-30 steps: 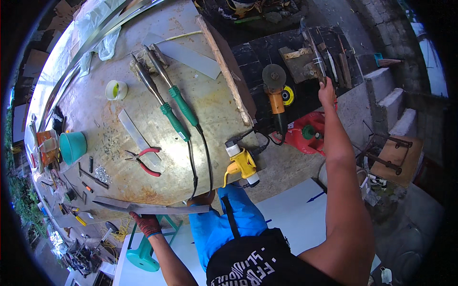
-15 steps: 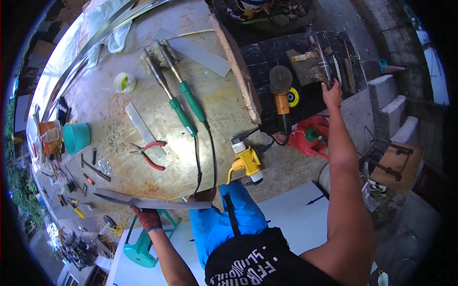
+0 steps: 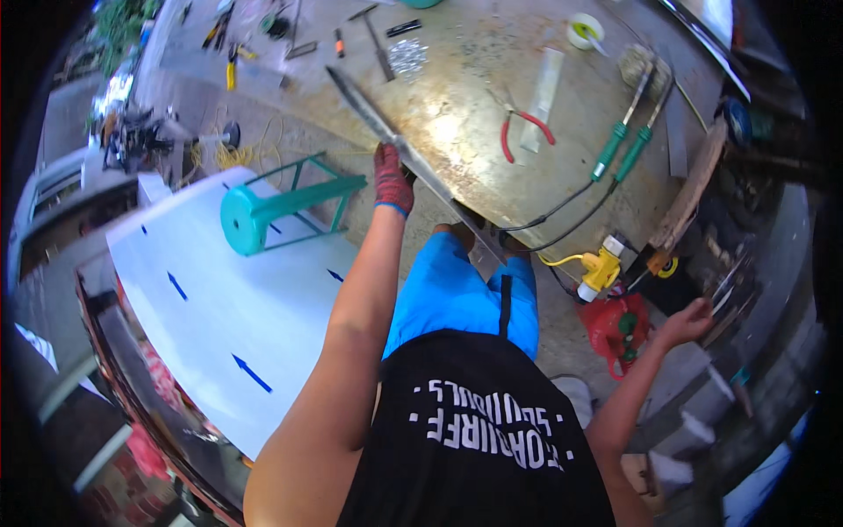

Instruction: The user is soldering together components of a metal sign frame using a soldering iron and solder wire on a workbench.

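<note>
The person's left hand (image 3: 393, 180), in a red glove, has its fingers wrapped round one long metal strip (image 3: 430, 176), which slants from the upper middle of the frame down to the centre, over the near edge of the desk (image 3: 492, 53). The right hand (image 3: 689, 321), bare, is loosely curled at the right of the frame; whether it grips anything cannot be told. Near the strip's lower end, two black cords (image 3: 551, 212) cross the desk edge, leading from two green-handled irons (image 3: 610, 151) whose tips rest by one rough block (image 3: 634, 61). At upper centre lie one hammer (image 3: 383, 57), one heap of silvery bits (image 3: 408, 55), and one pair of red-handled pliers (image 3: 508, 109) against one clear flat piece (image 3: 546, 88); one pale cup (image 3: 581, 32) stands further right. One yellow connector (image 3: 601, 267) and one red container (image 3: 610, 329) sit at right, between the strip and the right hand. At left, one turquoise stool (image 3: 239, 220) lies on a white sheet (image 3: 211, 299) bearing at least four blue arrows (image 3: 252, 373). Two rows of white lettering, upside down, cross the black shirt (image 3: 474, 378) at bottom centre
</note>
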Tool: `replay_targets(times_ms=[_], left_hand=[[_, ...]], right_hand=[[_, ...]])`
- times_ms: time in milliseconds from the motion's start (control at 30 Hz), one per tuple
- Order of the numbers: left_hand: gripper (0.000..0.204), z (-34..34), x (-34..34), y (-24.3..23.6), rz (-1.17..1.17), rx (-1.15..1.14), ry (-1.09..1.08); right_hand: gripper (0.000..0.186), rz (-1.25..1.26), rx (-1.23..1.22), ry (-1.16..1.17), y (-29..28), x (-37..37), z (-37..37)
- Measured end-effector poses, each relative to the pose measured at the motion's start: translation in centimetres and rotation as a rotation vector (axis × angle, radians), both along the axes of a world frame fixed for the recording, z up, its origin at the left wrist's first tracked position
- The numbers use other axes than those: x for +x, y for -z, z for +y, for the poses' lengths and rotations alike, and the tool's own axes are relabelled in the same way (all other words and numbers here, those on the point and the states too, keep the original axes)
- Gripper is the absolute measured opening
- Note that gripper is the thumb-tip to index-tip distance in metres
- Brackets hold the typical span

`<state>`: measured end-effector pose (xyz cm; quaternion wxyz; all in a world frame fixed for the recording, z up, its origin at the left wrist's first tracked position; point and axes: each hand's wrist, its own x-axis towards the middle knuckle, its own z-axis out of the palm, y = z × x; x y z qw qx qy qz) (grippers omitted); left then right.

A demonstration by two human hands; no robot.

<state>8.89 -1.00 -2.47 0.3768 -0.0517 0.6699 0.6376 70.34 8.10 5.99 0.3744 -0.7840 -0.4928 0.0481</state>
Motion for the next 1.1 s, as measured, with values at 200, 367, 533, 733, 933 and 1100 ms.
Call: replay_targets(times_ms=[200,367,533,733,933,1100], left_hand=[[0.052,-0.9,-0.3,-0.4,0.011,-0.018,-0.106],[0.047,-2.4,0.9,-0.2,0.185,-0.112,0.02],[0.047,-3.0,3.1,-3.1,0.317,-0.179,0.098],[0.051,-4.3,3.1,-1.7,0.463,-0.274,0.221],[0.059,-3.2,2.1,-3.0,0.512,-0.303,0.309],[0.059,-3.2,1.5,-4.7,0.447,-0.308,0.383]], right_hand=[[0.028,0.404,-0.312,-0.59,-7.5,-20.0,-2.8],[0.026,0.187,-0.341,-0.984,-10.2,-28.6,-2.3],[0.023,0.141,-0.44,-1.153,-10.2,-33.1,-1.0],[0.022,0.047,-0.486,-1.389,-8.9,-39.1,-2.1],[0.028,-0.064,-0.511,-1.489,-6.5,-42.7,-3.1],[0.047,-0.371,-0.48,-1.611,-5.2,-45.4,-3.3]])
